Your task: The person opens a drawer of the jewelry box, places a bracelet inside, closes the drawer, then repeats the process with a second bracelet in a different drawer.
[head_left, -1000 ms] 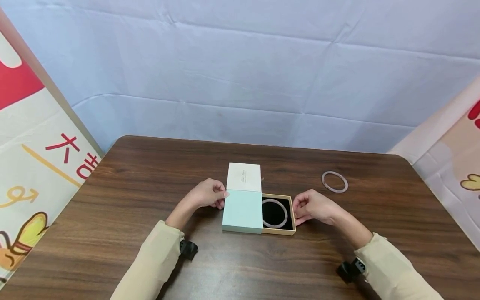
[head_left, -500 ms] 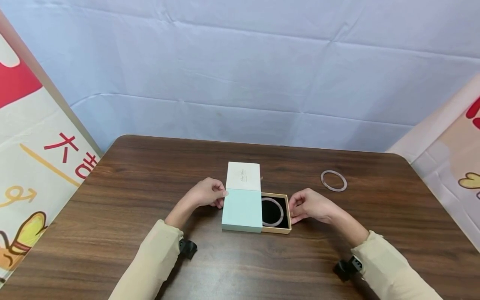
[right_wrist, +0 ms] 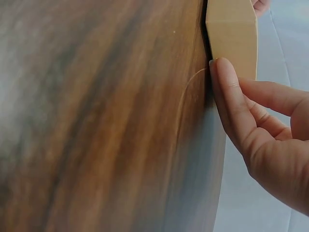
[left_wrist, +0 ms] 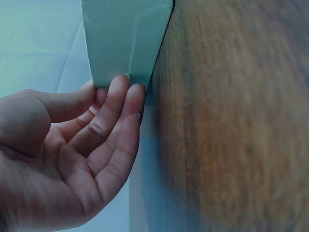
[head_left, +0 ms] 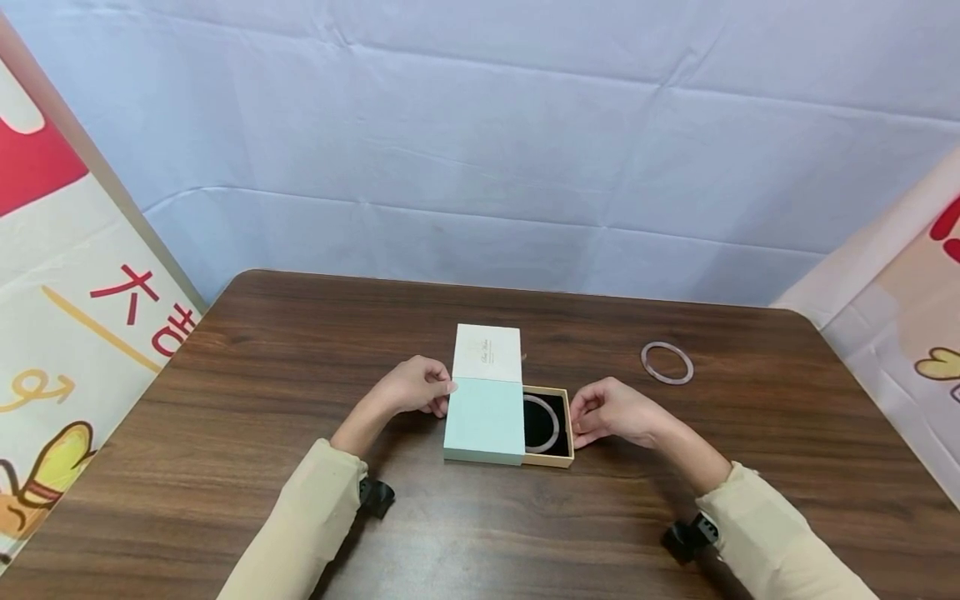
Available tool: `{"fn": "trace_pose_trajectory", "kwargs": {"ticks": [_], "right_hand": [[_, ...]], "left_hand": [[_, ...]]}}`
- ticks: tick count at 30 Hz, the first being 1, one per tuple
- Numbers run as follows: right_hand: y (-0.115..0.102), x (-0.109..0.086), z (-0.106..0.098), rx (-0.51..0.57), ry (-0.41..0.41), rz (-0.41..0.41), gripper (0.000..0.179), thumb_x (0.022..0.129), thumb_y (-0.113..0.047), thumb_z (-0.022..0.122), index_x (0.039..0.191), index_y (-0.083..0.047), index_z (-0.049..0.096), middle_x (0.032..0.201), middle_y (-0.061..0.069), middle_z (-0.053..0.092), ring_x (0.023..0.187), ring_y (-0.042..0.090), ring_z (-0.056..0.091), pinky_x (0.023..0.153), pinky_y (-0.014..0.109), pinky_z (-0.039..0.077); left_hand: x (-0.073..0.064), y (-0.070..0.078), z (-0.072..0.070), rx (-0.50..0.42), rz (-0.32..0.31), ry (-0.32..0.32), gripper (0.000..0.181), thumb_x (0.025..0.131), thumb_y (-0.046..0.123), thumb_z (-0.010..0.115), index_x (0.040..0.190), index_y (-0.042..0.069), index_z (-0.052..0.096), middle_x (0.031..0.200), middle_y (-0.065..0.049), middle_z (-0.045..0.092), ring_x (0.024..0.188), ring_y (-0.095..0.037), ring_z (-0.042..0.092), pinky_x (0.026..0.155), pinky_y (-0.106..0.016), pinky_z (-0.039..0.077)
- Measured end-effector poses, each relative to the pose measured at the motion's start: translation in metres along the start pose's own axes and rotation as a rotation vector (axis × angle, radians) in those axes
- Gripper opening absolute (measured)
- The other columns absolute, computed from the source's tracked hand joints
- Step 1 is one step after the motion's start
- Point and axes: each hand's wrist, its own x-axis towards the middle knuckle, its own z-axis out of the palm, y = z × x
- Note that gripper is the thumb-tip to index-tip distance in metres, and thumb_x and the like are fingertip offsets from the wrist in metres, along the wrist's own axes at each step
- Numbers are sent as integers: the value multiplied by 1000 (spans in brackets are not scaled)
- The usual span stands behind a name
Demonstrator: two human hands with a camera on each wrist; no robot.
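Note:
A pale mint box sleeve (head_left: pixel 483 417) lies flat on the table, and a tan tray (head_left: pixel 548 461) sticks partly out of its right end. Inside the tray, on black lining, lies a pale bangle (head_left: pixel 556 429), its left part hidden beneath the sleeve. My left hand (head_left: pixel 415 387) holds the sleeve's left end, thumb at the top edge; in the left wrist view the fingers (left_wrist: pixel 118 94) rest against the end wall. At the tray's right end, my right hand (head_left: pixel 611 410) presses with its fingertips (right_wrist: pixel 223 67) and thumb, its fingers extended.
A second, lavender bangle (head_left: pixel 667 363) lies on the brown wooden table (head_left: pixel 315 325) at the right. Adjoining the sleeve's far side is a white panel (head_left: pixel 487 352) with small lettering; whether it is attached I cannot tell. A pale cloth (head_left: pixel 420 150) hangs behind.
The tray has slid left into the sleeve with my right hand against it, so less of the bangle inside shows. My left hand and the sleeve have hardly moved.

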Motion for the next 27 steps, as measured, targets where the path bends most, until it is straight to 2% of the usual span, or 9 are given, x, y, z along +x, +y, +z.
{"fn": "trace_pose_trajectory", "kwargs": {"ticks": [27], "right_hand": [[-4,8,9,-18,-10,-18,8,79,19,48,87,20,50,73,15,58,69,22,63,69,39,52]], "left_hand": [[1,-2,1,2,-5,10,18,92,12,56,78,2,60,63,-8,62,60,-17,62,59,-29,49]]}}
